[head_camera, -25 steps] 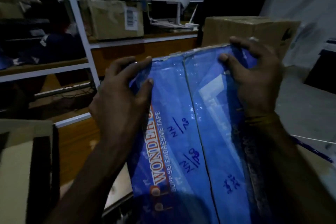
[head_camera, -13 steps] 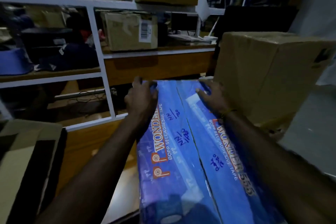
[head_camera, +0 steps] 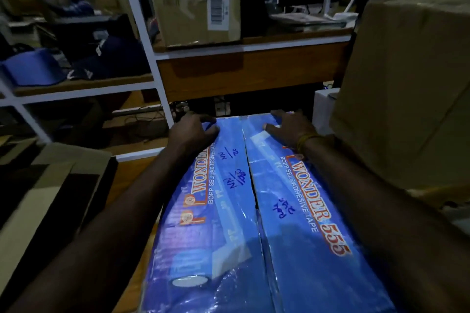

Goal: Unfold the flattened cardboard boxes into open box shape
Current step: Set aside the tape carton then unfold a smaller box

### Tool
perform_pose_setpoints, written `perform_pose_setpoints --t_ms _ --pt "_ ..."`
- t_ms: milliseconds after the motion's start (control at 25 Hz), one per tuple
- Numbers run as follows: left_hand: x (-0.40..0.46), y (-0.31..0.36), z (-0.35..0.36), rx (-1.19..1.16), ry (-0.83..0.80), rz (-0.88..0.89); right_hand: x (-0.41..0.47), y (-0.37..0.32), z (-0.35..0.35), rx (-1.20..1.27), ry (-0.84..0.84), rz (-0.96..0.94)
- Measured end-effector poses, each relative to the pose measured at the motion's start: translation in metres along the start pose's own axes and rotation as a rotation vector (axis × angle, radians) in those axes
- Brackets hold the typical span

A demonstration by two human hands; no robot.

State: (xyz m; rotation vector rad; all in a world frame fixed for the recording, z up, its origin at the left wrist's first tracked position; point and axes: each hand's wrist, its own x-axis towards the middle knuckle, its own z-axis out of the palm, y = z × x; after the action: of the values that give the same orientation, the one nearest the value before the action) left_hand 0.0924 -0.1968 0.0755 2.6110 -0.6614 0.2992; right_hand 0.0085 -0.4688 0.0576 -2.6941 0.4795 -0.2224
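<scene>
A blue glossy cardboard box (head_camera: 254,223) printed "WONDER 555 BOPP SELF ADHESIVE TAPE" lies in front of me, its two top flaps meeting along a middle seam. My left hand (head_camera: 193,129) grips the far left corner, fingers curled over the edge. On the far right part of the top rests my right hand (head_camera: 288,126), with its fingers spread and reaching the far edge. A yellow band circles the right wrist.
A large brown carton (head_camera: 407,89) stands close on the right. White metal shelving (head_camera: 142,30) with a labelled brown box (head_camera: 195,12) stands behind. Flattened brown cardboard (head_camera: 43,193) lies at the left. A small white box (head_camera: 323,109) sits between the blue box and the carton.
The blue box has been lowered away from me to lie flatter. Both arms have stretched out with it, the hands staying at its far edge.
</scene>
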Motion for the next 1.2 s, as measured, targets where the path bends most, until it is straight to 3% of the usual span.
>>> perform_pose_setpoints --t_ms 160,480,840,1000,1200 --pt "0.013 0.001 -0.004 0.022 0.001 -0.038 0.011 -0.01 -0.005 0.02 -0.028 -0.013" --pt "0.001 0.02 0.008 0.237 -0.286 -0.168 -0.018 -0.029 -0.014 -0.109 -0.161 0.024" --pt "-0.086 0.047 -0.023 0.274 -0.318 -0.102 -0.108 -0.055 -0.016 -0.272 -0.249 0.012" --pt "-0.138 0.069 -0.043 0.306 -0.351 -0.091 -0.169 -0.065 -0.019 -0.298 -0.213 0.017" --pt "-0.206 0.089 -0.052 0.252 -0.322 0.066 -0.248 -0.076 -0.026 -0.237 -0.158 -0.009"
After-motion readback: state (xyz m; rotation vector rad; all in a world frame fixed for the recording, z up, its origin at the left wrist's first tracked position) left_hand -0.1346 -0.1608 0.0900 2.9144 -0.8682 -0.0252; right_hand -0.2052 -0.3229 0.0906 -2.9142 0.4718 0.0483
